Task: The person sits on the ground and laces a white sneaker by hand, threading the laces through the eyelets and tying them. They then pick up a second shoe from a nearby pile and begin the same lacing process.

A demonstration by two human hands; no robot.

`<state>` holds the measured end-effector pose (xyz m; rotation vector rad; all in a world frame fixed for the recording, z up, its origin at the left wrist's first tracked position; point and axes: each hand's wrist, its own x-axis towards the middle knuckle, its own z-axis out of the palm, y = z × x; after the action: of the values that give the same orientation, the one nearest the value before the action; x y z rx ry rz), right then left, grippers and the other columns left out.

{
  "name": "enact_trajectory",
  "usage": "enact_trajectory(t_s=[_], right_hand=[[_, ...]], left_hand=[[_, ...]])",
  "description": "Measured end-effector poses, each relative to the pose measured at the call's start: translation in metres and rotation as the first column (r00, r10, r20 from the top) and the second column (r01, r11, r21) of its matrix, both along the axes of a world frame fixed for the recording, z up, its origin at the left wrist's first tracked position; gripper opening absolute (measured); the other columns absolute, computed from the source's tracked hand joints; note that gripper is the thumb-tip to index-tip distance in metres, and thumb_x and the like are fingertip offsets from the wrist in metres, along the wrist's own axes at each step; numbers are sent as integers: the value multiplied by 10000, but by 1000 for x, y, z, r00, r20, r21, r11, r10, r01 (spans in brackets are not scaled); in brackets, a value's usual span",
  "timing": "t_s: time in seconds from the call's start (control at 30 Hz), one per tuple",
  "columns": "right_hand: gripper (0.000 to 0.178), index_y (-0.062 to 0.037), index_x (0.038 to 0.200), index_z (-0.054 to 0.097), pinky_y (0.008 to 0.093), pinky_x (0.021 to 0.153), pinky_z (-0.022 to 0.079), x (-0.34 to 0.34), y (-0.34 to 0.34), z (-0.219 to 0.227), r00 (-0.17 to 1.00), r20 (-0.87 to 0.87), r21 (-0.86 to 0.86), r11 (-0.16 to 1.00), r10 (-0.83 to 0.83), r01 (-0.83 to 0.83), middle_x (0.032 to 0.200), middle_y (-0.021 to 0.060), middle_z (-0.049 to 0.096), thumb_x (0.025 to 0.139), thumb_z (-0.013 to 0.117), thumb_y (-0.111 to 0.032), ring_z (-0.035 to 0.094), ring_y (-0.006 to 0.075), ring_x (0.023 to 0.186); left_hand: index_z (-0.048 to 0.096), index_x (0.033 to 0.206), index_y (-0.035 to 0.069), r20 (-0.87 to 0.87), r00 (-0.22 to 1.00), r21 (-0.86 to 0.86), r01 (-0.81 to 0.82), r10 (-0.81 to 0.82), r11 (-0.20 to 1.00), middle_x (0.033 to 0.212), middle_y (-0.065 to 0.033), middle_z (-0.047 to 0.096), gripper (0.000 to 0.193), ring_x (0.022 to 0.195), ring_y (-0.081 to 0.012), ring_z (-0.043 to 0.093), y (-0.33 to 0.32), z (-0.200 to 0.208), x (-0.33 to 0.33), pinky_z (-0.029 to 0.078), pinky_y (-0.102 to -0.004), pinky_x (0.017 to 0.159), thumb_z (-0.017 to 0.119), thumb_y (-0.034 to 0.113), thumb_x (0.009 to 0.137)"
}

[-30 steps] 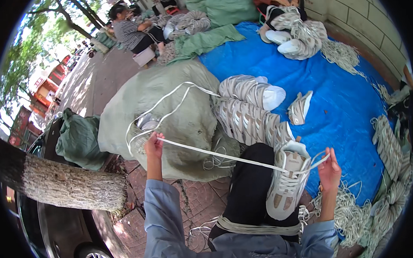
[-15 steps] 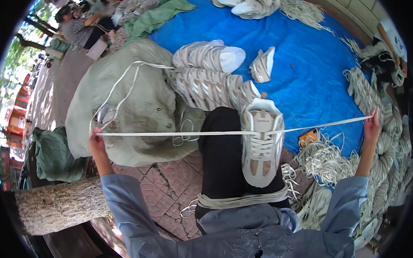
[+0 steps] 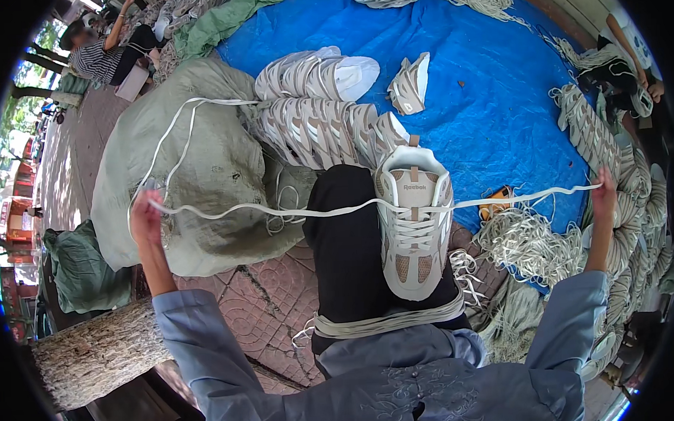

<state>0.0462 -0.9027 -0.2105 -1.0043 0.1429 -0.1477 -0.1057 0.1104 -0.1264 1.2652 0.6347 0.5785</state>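
A beige and white sneaker upper point(image 3: 419, 273) with tan mesh at the toe rests on my black-trousered leg, its toe toward me. White lace is threaded criss-cross through its lower eyelets. From its sides a long white shoelace point(image 3: 292, 212) runs out both ways, slack and wavy on the left, gently sagging on the right. At far left my left hand point(image 3: 146, 219) is closed on one side of the lace, and more lace loops up from there over the sack. My right hand point(image 3: 604, 194), at far right, pinches the other side. Both arms are spread wide.
Rows of sneaker uppers point(image 3: 304, 130) and a single piece point(image 3: 410, 84) lie on a blue tarp point(image 3: 490, 138). A grey-green sack point(image 3: 202, 171) stands at left. Tangled white laces point(image 3: 527, 245) lie at right, beside stacked uppers point(image 3: 627, 230). Another person point(image 3: 98, 59) sits far left.
The lace was stretched straight between my hands and is now slack and wavy, mostly on the left. The view has shifted slightly; both hands still hold the lace.
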Motion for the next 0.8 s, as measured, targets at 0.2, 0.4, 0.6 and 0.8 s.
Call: enact_trajectory(t_s=[0.2,0.4,0.6,0.8], right_hand=[[62,3,782,596,222,459,422,-30,352,91,867,-209,-336,800,452,-497,666,101,610,733,570,30,539,118,477],[37,-10,747,588,221,447,414,-73,463,80,714,-192,-834,272,673,-480,626,61,579,720,573,8,567,94,504],[46,-13,751,598,208,435,399,-72,459,81,636,-428,-585,340,642,-736,616,41,575,709,583,-7,569,82,514],[65,-4,750,611,184,418,379,-69,454,77,599,-461,-416,437,655,-797,630,32,581,686,603,9,566,87,511]], left_hand=[[612,846,16,-241,793,497,596,-559,631,870,-61,632,81,796,-135,579,-305,8,50,441,-244,769,547,19,797],[587,773,42,-304,774,806,520,-556,283,692,-101,569,69,620,-262,577,-376,-18,43,454,-322,540,578,-6,724],[550,748,45,-360,763,812,540,-537,222,658,-93,556,89,607,-272,572,-390,-30,31,453,-340,522,575,-21,694],[508,728,44,-275,855,892,397,-441,214,628,-87,517,134,590,-259,553,-403,-39,24,445,-348,498,557,-41,637]])
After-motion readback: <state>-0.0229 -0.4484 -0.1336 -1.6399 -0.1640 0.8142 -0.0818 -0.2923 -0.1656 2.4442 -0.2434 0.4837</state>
